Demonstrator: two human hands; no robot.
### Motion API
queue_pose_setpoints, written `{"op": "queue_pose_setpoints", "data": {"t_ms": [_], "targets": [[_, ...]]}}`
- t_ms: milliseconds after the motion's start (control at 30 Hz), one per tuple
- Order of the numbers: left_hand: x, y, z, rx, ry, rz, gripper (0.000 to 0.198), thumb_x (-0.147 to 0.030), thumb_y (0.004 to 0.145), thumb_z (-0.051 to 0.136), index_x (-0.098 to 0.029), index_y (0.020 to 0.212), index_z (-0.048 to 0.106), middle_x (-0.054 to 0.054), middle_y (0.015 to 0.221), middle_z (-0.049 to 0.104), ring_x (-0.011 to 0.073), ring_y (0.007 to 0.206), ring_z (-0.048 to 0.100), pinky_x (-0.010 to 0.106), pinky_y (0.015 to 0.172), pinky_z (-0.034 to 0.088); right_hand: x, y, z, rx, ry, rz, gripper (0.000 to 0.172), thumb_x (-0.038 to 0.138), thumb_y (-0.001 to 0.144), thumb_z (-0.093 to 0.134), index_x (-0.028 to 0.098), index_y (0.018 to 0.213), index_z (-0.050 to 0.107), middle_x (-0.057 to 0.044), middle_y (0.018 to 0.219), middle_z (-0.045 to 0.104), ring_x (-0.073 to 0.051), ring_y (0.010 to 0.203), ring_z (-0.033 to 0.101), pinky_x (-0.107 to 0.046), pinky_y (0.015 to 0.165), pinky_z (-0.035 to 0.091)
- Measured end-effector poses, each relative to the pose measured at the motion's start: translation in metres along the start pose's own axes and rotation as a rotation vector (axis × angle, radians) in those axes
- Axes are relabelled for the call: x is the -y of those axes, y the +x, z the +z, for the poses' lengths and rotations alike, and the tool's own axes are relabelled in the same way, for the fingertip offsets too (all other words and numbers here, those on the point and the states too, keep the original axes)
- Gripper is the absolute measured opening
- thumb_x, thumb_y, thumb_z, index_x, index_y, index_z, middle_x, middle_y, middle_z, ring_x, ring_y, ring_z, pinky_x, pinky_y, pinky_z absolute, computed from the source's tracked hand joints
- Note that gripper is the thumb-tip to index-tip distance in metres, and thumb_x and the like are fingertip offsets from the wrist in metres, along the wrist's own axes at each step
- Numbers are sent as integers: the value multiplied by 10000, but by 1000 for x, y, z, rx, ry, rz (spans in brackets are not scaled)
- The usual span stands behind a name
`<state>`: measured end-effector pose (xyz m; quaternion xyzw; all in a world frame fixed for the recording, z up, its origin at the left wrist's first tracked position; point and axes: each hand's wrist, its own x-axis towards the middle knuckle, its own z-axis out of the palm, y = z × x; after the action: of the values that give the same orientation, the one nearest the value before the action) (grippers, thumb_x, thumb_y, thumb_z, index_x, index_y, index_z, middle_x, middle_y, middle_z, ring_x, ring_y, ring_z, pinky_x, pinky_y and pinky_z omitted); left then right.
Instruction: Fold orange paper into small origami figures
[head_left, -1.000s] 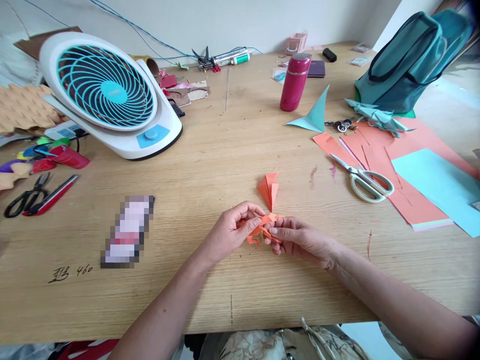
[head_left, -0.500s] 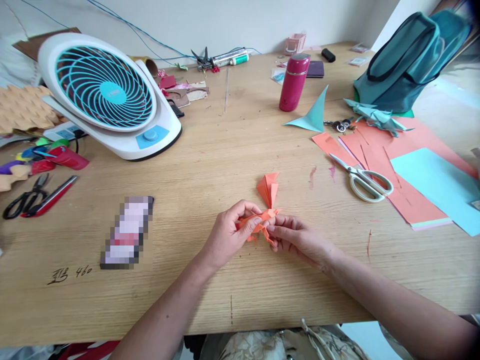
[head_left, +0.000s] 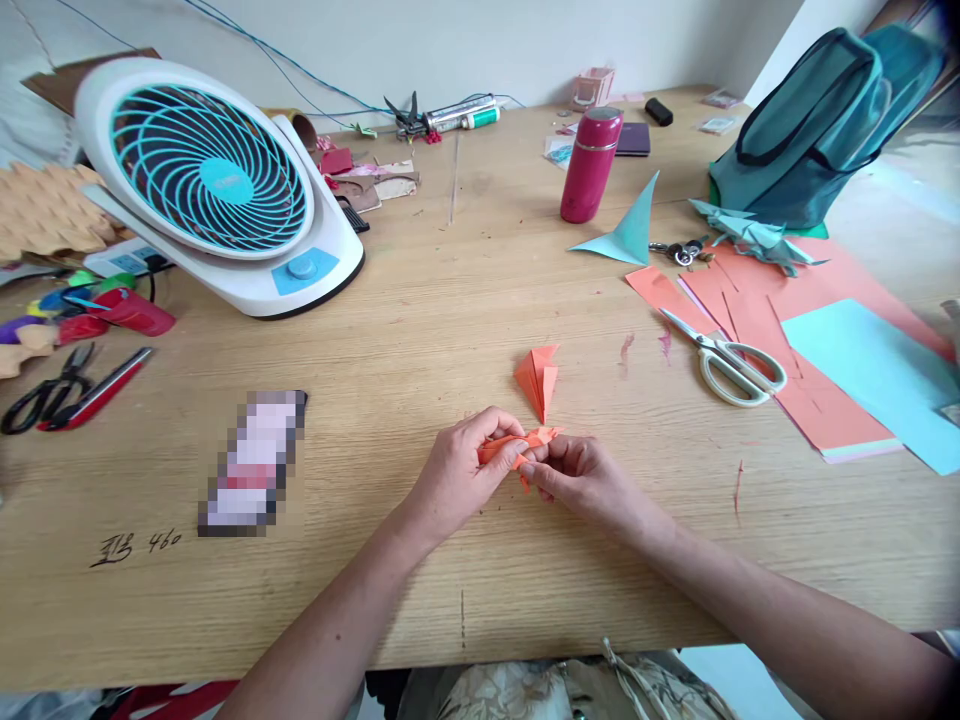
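My left hand (head_left: pixel 457 470) and my right hand (head_left: pixel 581 480) meet low over the wooden table (head_left: pixel 420 300), both pinched on a small folded orange paper piece (head_left: pixel 517 445). The thumbs and forefingers press its folds from either side, and most of the piece is hidden between the fingers. A second folded orange paper shape (head_left: pixel 540 378), pointed like a fan, lies on the table just beyond my hands, untouched.
A white and teal fan (head_left: pixel 214 185) stands at the back left. White-handled scissors (head_left: pixel 731 360) lie on orange paper sheets (head_left: pixel 787 300) and a light blue sheet (head_left: pixel 877 370) at right. A magenta flask (head_left: pixel 590 165), a teal bag (head_left: pixel 810 125), black scissors (head_left: pixel 45 395) also sit around.
My hands have drawn closer together, and the orange piece is pressed flatter and more hidden between the fingers. Nothing else on the table has moved.
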<state>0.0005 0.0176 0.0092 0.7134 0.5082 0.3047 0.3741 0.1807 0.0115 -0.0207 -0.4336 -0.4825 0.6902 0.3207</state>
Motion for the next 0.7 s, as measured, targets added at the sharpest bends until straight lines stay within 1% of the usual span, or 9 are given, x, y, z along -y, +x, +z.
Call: {"op": "queue_pose_setpoints", "data": {"t_ms": [133,200,267,400,533,700], "targets": [[1,1,-4,24,-24,3,98,-260,930,594,-195,867,630,-10,782,674,124,698,610,221,643,448,8,-1,-10,77,4,58,462,587,710,813,160,794,660,14,650,583,-112,567,505,-258,539,383],[0,2,-5,30,-24,8,97,-249,928,596,-194,856,631,-15,775,669,119,692,605,214,637,447,15,-2,-18,37,46,54,447,574,741,799,168,856,650,5,703,607,-118,619,529,-259,582,398],[0,2,-6,47,-36,14,86,-242,925,599,-195,866,640,-12,795,678,121,698,612,212,632,453,20,-2,-23,9,81,78,442,573,734,807,175,829,640,14,681,599,-105,605,498,-249,577,372],[-3,2,-6,86,-32,35,91,-233,921,601,-192,869,663,9,829,698,143,752,638,226,657,476,21,-1,-24,27,143,125,427,545,707,839,172,793,650,30,656,563,-89,590,447,-244,570,320],[-5,1,-6,108,-57,47,63,-182,915,585,-195,895,644,3,853,696,139,792,658,234,720,497,20,-2,-21,39,193,144,403,517,705,849,170,793,664,32,653,558,-93,608,440,-248,591,314],[-5,0,-7,110,-56,61,90,-143,905,564,-198,880,630,-2,855,684,132,799,649,223,724,499,23,-4,-21,70,207,158,371,487,709,850,166,791,682,16,682,590,-101,625,444,-256,610,318]]}}
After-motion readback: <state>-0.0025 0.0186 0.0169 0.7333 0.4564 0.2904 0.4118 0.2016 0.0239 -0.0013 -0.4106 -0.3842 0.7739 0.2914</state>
